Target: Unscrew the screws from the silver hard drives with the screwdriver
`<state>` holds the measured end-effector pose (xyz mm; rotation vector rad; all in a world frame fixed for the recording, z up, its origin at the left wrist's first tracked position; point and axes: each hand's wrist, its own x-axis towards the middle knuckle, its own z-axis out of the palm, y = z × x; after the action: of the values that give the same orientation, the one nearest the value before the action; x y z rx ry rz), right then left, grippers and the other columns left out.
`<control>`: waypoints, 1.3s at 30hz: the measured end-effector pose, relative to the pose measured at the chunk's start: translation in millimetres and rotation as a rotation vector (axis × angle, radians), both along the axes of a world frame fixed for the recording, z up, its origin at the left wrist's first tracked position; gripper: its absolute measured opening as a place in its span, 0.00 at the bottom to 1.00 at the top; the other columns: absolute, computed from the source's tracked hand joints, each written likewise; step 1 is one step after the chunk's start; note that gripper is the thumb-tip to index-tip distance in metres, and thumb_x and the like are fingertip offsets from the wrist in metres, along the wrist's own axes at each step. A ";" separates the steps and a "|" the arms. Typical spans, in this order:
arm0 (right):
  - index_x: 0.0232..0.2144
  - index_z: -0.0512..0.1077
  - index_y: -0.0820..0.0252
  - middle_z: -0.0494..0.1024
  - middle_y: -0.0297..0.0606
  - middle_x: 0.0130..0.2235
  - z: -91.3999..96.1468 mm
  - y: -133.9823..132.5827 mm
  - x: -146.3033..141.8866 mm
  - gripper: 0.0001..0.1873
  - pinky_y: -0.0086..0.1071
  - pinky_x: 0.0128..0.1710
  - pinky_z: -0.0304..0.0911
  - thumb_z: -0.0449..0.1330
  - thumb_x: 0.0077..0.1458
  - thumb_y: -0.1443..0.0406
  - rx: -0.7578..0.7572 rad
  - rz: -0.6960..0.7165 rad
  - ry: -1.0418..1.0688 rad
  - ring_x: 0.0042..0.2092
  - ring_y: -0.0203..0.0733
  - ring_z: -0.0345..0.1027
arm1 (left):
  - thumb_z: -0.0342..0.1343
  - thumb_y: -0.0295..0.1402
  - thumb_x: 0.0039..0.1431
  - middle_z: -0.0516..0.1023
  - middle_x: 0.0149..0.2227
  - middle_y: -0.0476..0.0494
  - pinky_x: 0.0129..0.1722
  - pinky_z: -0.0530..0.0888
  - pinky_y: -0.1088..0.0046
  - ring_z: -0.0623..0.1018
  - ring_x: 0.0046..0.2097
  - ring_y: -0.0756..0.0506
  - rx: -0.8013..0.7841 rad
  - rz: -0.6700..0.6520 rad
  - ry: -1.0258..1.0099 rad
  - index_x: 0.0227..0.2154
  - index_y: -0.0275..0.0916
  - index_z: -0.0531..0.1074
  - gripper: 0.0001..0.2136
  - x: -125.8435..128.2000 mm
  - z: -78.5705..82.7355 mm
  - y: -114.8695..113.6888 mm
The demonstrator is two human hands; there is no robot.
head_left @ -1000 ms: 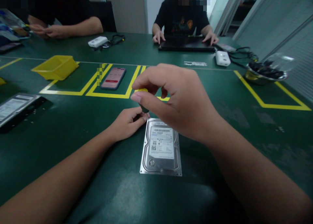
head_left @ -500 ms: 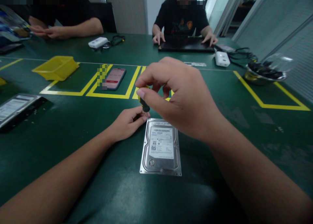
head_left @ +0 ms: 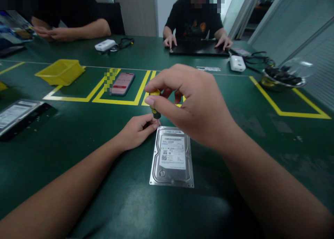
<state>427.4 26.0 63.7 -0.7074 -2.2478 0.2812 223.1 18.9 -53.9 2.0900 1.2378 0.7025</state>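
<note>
Pinches screwdriver [head_left: 154, 105] upright in right hand [head_left: 194, 106] fingers at far corner of hard drive [head_left: 172, 159]; braces alongside with curled left hand [head_left: 135, 131], grip not discernible. May slip off the corner if tilted.

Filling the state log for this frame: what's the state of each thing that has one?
hard drive, flat on the table, label up, cover on.
screwdriver, upright, tip at the drive's far left corner.
right hand, shut on the screwdriver handle.
left hand, resting on the table, fingertips by the tip.
phone, face up, screen lit.
yellow bin, upright, open top.
</note>
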 end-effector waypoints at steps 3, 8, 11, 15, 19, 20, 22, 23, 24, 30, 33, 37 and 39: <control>0.38 0.76 0.57 0.81 0.33 0.41 0.0 -0.2 -1.3 0.07 0.32 0.38 0.66 0.59 0.60 0.66 0.013 -0.008 -0.012 0.42 0.39 0.72 | 0.51 0.39 0.66 0.77 0.35 0.48 0.47 0.72 0.66 0.76 0.39 0.45 0.000 -0.001 0.003 0.34 0.39 0.71 0.10 0.2 -0.4 0.0; 0.41 0.77 0.58 0.81 0.31 0.46 0.7 -1.8 -0.9 0.15 0.31 0.47 0.67 0.54 0.58 0.75 -0.002 -0.001 -0.004 0.47 0.37 0.74 | 0.52 0.38 0.65 0.78 0.36 0.48 0.45 0.72 0.67 0.77 0.41 0.45 -0.004 0.003 0.013 0.35 0.39 0.72 0.09 -0.9 -0.9 0.2; 0.41 0.77 0.59 0.81 0.32 0.45 0.1 -1.2 -0.8 0.11 0.32 0.48 0.67 0.55 0.61 0.71 -0.028 0.014 0.007 0.47 0.38 0.74 | 0.52 0.38 0.66 0.79 0.36 0.48 0.45 0.73 0.67 0.78 0.42 0.44 -0.006 -0.009 0.006 0.35 0.39 0.72 0.09 -1.4 -0.8 0.5; 0.37 0.76 0.57 0.80 0.32 0.41 -1.3 0.1 -1.9 0.05 0.32 0.42 0.67 0.60 0.60 0.66 0.013 -0.009 -0.009 0.46 0.39 0.71 | 0.51 0.39 0.66 0.79 0.37 0.48 0.46 0.73 0.67 0.78 0.42 0.44 -0.001 -0.004 0.006 0.36 0.38 0.72 0.10 -0.5 0.3 -0.1; 0.43 0.75 0.57 0.79 0.33 0.44 -1.0 0.0 -1.5 0.11 0.32 0.44 0.68 0.58 0.59 0.70 0.009 -0.006 0.011 0.46 0.38 0.72 | 0.51 0.38 0.66 0.79 0.37 0.47 0.46 0.73 0.67 0.78 0.44 0.44 -0.002 0.008 0.009 0.36 0.38 0.72 0.10 -0.1 0.7 -0.7; 0.45 0.75 0.57 0.79 0.34 0.46 -0.9 0.0 -0.9 0.13 0.32 0.45 0.68 0.57 0.59 0.71 -0.005 0.004 0.009 0.47 0.38 0.72 | 0.51 0.38 0.66 0.79 0.37 0.47 0.47 0.73 0.67 0.78 0.44 0.44 -0.006 0.006 0.010 0.37 0.39 0.72 0.10 -0.3 0.6 -0.6; 0.45 0.75 0.57 0.80 0.33 0.47 -0.9 0.2 0.1 0.15 0.32 0.46 0.68 0.54 0.59 0.72 -0.023 0.011 0.001 0.47 0.38 0.73 | 0.51 0.38 0.66 0.79 0.38 0.47 0.47 0.73 0.66 0.78 0.44 0.43 -0.015 0.000 0.013 0.37 0.39 0.73 0.10 -0.9 0.3 -0.3; 0.44 0.76 0.56 0.80 0.32 0.47 -1.1 0.4 0.5 0.15 0.33 0.46 0.68 0.54 0.59 0.72 -0.027 0.006 0.004 0.47 0.39 0.73 | 0.51 0.38 0.66 0.79 0.38 0.47 0.47 0.73 0.66 0.78 0.44 0.43 -0.018 -0.002 0.016 0.37 0.39 0.73 0.10 -1.1 0.3 -0.2; 0.43 0.76 0.57 0.81 0.32 0.46 -1.5 0.5 0.8 0.14 0.33 0.46 0.67 0.54 0.59 0.72 -0.028 -0.002 0.013 0.46 0.39 0.74 | 0.51 0.38 0.66 0.79 0.38 0.47 0.48 0.73 0.66 0.78 0.44 0.43 -0.018 -0.003 0.018 0.37 0.39 0.73 0.10 -1.2 0.3 -0.1; 0.38 0.76 0.58 0.79 0.37 0.42 -0.7 -0.2 0.9 0.07 0.33 0.45 0.67 0.58 0.61 0.65 -0.021 0.019 0.029 0.47 0.40 0.71 | 0.51 0.39 0.66 0.79 0.37 0.47 0.48 0.73 0.65 0.78 0.42 0.43 -0.013 -0.004 0.004 0.37 0.38 0.72 0.10 0.6 1.7 -0.6; 0.38 0.75 0.58 0.78 0.38 0.42 0.7 -0.7 0.9 0.07 0.34 0.43 0.68 0.58 0.59 0.68 -0.024 0.004 0.011 0.46 0.42 0.70 | 0.51 0.39 0.66 0.79 0.37 0.46 0.48 0.73 0.65 0.78 0.43 0.43 -0.014 0.003 0.008 0.36 0.38 0.72 0.10 1.0 1.1 -0.8; 0.42 0.74 0.59 0.78 0.38 0.44 -0.8 -1.2 0.5 0.12 0.33 0.45 0.68 0.56 0.57 0.72 -0.028 -0.018 0.034 0.45 0.40 0.71 | 0.51 0.39 0.65 0.79 0.37 0.47 0.47 0.73 0.65 0.78 0.42 0.44 -0.020 0.004 0.014 0.37 0.38 0.72 0.10 0.0 -0.7 -0.3; 0.43 0.74 0.60 0.79 0.37 0.45 -2.2 -1.3 0.3 0.14 0.32 0.46 0.67 0.55 0.56 0.73 -0.020 -0.011 0.047 0.46 0.39 0.71 | 0.51 0.39 0.65 0.79 0.37 0.47 0.47 0.73 0.65 0.78 0.42 0.44 -0.024 0.007 0.015 0.36 0.38 0.72 0.10 -0.4 -0.7 -0.1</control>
<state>427.7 24.7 61.5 -0.7163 -2.1984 0.3121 222.6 18.8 -54.5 2.0759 1.2560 0.6731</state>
